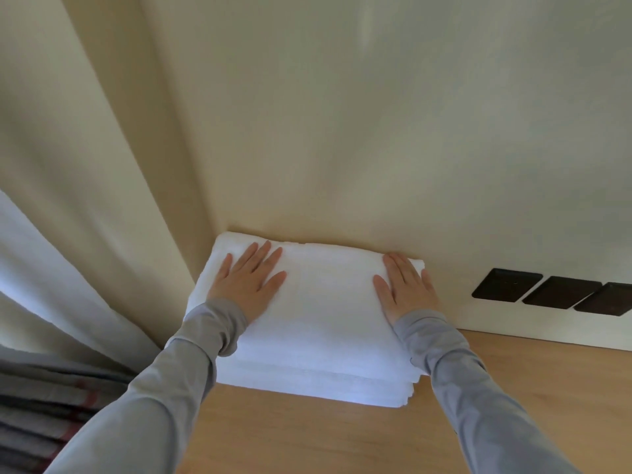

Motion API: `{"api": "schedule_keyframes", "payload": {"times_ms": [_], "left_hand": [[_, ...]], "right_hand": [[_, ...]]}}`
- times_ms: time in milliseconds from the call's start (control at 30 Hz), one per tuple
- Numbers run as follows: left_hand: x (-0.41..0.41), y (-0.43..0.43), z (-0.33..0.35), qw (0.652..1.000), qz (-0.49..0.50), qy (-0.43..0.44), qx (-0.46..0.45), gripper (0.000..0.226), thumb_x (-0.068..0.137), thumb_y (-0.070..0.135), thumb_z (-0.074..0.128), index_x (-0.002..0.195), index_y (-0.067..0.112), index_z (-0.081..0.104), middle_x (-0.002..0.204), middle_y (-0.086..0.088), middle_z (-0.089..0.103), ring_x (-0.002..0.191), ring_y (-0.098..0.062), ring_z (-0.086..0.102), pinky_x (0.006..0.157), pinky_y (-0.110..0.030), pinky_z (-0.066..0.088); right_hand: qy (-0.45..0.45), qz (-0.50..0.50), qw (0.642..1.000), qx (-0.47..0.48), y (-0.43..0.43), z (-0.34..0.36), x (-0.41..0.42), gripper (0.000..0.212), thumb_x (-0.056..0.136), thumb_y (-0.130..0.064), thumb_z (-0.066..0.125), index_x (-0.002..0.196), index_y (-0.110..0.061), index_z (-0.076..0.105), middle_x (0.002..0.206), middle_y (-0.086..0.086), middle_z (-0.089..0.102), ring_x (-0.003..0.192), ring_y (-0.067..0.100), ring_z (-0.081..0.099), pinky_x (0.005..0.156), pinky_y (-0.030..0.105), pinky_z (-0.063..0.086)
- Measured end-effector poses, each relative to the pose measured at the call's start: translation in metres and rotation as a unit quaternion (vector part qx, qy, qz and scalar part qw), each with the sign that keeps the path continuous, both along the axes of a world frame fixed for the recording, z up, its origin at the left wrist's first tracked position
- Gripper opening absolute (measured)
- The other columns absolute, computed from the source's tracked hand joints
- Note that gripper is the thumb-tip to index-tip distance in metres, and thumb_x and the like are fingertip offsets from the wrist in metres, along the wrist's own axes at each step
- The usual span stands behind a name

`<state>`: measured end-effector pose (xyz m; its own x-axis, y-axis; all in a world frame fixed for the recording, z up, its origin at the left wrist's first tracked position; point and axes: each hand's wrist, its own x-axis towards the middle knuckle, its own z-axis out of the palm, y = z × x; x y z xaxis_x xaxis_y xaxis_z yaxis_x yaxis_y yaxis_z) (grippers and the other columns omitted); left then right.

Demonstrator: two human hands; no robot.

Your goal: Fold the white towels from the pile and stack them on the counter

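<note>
Fingers (261, 258) of my left hand (248, 289) and right hand (407, 292) lie straight, slightly apart, pressing the towel stack (325, 313) directly beneath; it rests on the tabletop (342, 439), long axis left-right along the wall (342, 148).

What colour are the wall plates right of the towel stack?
Dark brown, nearly black wall plates, seen in the head view.
</note>
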<state>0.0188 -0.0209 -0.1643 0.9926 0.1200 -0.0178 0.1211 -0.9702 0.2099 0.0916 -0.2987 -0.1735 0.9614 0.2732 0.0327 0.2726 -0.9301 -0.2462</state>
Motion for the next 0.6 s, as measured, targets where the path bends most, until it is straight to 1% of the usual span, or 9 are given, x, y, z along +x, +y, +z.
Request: {"api": "schedule_keyframes", "payload": {"times_ms": [67, 133, 233, 333, 433, 533, 600], "left_hand": [[-0.003, 0.008, 0.002, 0.999, 0.015, -0.033, 0.007, 0.058, 0.097, 0.049, 0.018, 0.150, 0.030, 0.003, 0.158, 0.010, -0.008, 0.144, -0.006, -0.009, 0.117, -0.029, -0.007], [-0.007, 0.014, 0.002, 0.998, 0.037, -0.050, 0.022, 0.060, 0.098, 0.048, 0.019, 0.150, 0.023, 0.003, 0.159, 0.003, -0.008, 0.145, -0.012, -0.009, 0.117, -0.028, -0.006], [-0.010, 0.022, 0.005, 0.998, 0.051, -0.027, 0.023, 0.062, 0.097, 0.052, 0.018, 0.150, 0.026, 0.001, 0.158, 0.005, -0.011, 0.145, -0.011, -0.009, 0.118, -0.030, -0.005], [-0.009, 0.032, 0.016, 0.999, 0.021, 0.012, 0.023, 0.060, 0.098, 0.050, 0.019, 0.150, 0.027, 0.001, 0.158, 0.005, -0.009, 0.145, -0.010, -0.007, 0.118, -0.031, -0.002], [-0.010, 0.040, 0.034, 0.998, -0.005, 0.044, 0.040, 0.059, 0.099, 0.048, 0.021, 0.151, 0.023, 0.008, 0.159, 0.002, -0.001, 0.146, -0.013, 0.001, 0.118, -0.032, 0.002], [-0.012, 0.041, 0.058, 0.999, -0.012, 0.026, 0.044, 0.056, 0.101, 0.044, 0.019, 0.150, 0.018, 0.014, 0.158, 0.000, 0.011, 0.145, -0.016, 0.011, 0.118, -0.032, 0.008], [-0.017, 0.036, 0.073, 0.998, -0.031, 0.011, 0.049, 0.055, 0.101, 0.042, 0.018, 0.150, 0.016, 0.015, 0.158, -0.002, 0.016, 0.144, -0.018, 0.015, 0.117, -0.034, 0.011]], "right_hand": [[0.011, -0.002, 1.000, -0.016, -0.001, 0.004, 0.000, 0.055, 0.098, -0.044, 0.018, 0.149, -0.022, 0.011, 0.157, -0.009, 0.007, 0.144, 0.005, 0.004, 0.118, 0.035, 0.001], [0.011, -0.005, 0.999, -0.030, 0.000, 0.006, -0.001, 0.057, 0.099, -0.044, 0.017, 0.150, -0.021, 0.009, 0.158, -0.008, 0.004, 0.144, 0.005, 0.001, 0.118, 0.035, 0.000], [0.007, -0.010, 0.998, -0.059, 0.003, 0.011, -0.004, 0.059, 0.099, -0.044, 0.016, 0.150, -0.017, 0.006, 0.158, -0.004, 0.002, 0.144, 0.007, -0.001, 0.118, 0.033, -0.001], [-0.008, -0.026, 0.998, -0.065, 0.011, 0.020, -0.008, 0.059, 0.100, -0.041, 0.022, 0.149, -0.011, 0.010, 0.158, 0.002, 0.007, 0.145, 0.014, 0.005, 0.117, 0.030, 0.002], [0.001, -0.042, 0.998, -0.042, 0.025, 0.035, -0.021, 0.057, 0.100, -0.038, 0.025, 0.148, -0.010, 0.014, 0.157, 0.006, 0.013, 0.144, 0.018, 0.012, 0.116, 0.029, 0.008], [0.004, -0.038, 0.999, -0.020, 0.044, 0.052, -0.037, 0.056, 0.100, -0.037, 0.025, 0.148, -0.011, 0.013, 0.156, 0.007, 0.016, 0.143, 0.020, 0.018, 0.115, 0.029, 0.014], [-0.007, -0.031, 0.999, -0.016, 0.058, 0.065, -0.046, 0.057, 0.100, -0.037, 0.026, 0.148, -0.009, 0.012, 0.155, 0.008, 0.019, 0.141, 0.021, 0.022, 0.114, 0.030, 0.018]]}}
